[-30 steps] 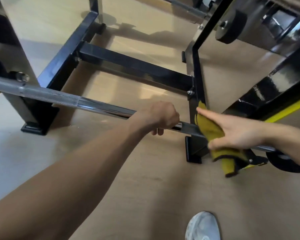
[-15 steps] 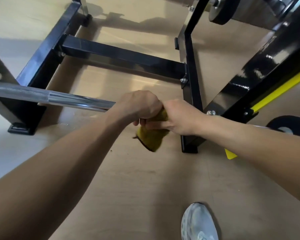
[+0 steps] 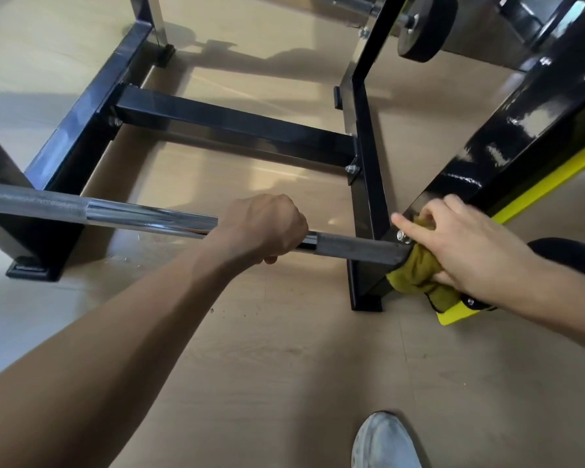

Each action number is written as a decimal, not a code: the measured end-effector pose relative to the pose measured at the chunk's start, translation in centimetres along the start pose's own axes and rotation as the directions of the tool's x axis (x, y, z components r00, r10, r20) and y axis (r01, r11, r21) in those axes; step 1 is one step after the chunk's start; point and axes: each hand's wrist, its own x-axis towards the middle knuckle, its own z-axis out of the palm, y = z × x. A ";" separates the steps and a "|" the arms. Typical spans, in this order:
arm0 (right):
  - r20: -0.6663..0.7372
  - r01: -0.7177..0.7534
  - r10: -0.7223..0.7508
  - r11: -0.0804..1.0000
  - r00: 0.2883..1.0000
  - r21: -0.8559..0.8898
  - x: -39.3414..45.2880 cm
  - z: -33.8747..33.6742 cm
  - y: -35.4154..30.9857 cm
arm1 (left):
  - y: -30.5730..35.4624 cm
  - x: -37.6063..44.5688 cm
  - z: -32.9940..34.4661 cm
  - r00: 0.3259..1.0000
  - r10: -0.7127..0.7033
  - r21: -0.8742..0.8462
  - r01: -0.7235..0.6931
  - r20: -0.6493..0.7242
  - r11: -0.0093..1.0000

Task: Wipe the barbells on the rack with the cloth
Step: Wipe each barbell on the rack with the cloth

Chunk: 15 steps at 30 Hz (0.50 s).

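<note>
A chrome barbell (image 3: 122, 211) runs across the view from the left edge towards the right, low above the floor, resting on a black rack (image 3: 230, 125). My left hand (image 3: 262, 228) is closed around the bar near its middle. My right hand (image 3: 460, 244) holds an olive-yellow cloth (image 3: 416, 275) wrapped on the bar at the rack's right upright, index finger stretched out over it. The bar's right end is hidden behind my right hand and forearm.
The black rack's right upright (image 3: 368, 197) and a slanted black beam with a yellow part (image 3: 551, 184) stand close to my right hand. A black weight plate (image 3: 423, 25) hangs at the top right. My grey shoe (image 3: 384, 440) is on the wooden floor below.
My right hand slid the cloth from the right end along the bar up against my left hand, then back right to the rack upright. My left hand kept its grip.
</note>
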 end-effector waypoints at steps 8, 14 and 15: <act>-0.324 0.005 0.264 0.768 0.908 0.640 -0.1 5.5 -4.0 | 0.9 0.4 -0.2 0.991 -0.086 -0.001 0.086 0.100 0.996; -0.348 0.153 0.083 0.787 0.934 0.598 0.9 4.4 -3.8 | 1.1 0.5 -0.3 0.976 -0.128 0.016 0.127 0.177 0.992; -0.354 0.191 0.036 0.789 0.934 0.584 1.7 3.6 -4.4 | 1.3 0.5 -0.4 0.970 -0.135 0.016 0.135 0.202 0.991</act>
